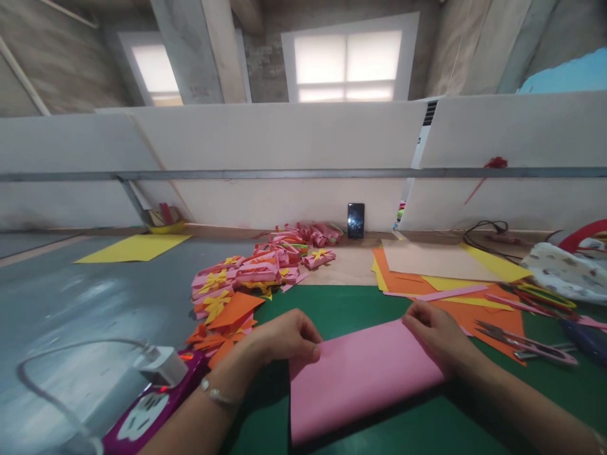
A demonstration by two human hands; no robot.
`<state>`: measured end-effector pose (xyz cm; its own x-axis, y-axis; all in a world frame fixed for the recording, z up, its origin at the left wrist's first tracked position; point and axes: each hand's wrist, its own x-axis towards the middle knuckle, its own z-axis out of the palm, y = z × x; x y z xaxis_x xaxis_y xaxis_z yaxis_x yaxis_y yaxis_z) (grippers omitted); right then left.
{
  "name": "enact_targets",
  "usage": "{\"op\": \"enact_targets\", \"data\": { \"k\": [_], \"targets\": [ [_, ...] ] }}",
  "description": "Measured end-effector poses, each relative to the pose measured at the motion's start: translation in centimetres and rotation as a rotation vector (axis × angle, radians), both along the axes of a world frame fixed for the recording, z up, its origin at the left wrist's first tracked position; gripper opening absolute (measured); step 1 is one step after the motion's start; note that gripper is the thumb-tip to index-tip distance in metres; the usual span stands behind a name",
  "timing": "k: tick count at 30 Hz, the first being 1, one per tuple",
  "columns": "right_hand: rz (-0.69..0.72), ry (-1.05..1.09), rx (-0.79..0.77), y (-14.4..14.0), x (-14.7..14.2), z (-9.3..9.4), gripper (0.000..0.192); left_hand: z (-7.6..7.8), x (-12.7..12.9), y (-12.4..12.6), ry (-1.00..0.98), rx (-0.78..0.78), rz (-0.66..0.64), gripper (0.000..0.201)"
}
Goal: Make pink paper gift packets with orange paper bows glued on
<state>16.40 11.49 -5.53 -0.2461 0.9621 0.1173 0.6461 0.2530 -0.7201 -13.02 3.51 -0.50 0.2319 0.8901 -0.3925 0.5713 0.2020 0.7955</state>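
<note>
Partition panels (284,142), white and backed by a grey rail, close off the far side of the scene from nine o'clock across to three o'clock, with two bright windows (348,60) above them at twelve. Below them the table (71,297) spreads grey toward nine o'clock, with a green cutting mat (360,303) covering its near middle. On that mat, at six o'clock, lies the pink paper sheet (360,373), folded over into a wide flat band that runs slightly uphill toward three o'clock.

At two o'clock a stack of orange, yellow and tan paper sheets (441,272) overlaps the mat's far edge. At eleven o'clock a lone yellow sheet (135,248) lies flat on the grey surface. Between eleven and twelve a heap of pink, orange and yellow folded paper pieces (256,272) trails toward the partition. At eight o'clock a purple power strip (152,404) carries a white plug with its cable looping away toward nine.

The left hand (284,338) sits at the sheet's upper left corner, fingers curled and pinching the paper's edge. The right hand (439,335) presses on the upper right corner, fingers bent down onto the fold, gripping it against the mat. A thin bracelet (215,395) circles the left wrist.

Thread snips (521,341) rest at three o'clock on the orange paper, just beside the right hand. A black phone (356,220) stands upright against the partition at twelve o'clock.
</note>
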Motion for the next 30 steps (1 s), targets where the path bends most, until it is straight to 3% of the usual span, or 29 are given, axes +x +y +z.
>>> {"op": "enact_targets", "data": {
  "k": [21, 30],
  "targets": [
    [0.027, -0.076, 0.024, -0.4, -0.1, 0.7, 0.011, -0.4, 0.0, 0.2, 0.106, 0.01, -0.04, 0.024],
    [0.032, -0.316, 0.206, -1.6, -0.9, 0.8, 0.009, -0.4, 1.4, 0.1, 0.387, 0.232, 0.003, 0.016]
  ]
}}
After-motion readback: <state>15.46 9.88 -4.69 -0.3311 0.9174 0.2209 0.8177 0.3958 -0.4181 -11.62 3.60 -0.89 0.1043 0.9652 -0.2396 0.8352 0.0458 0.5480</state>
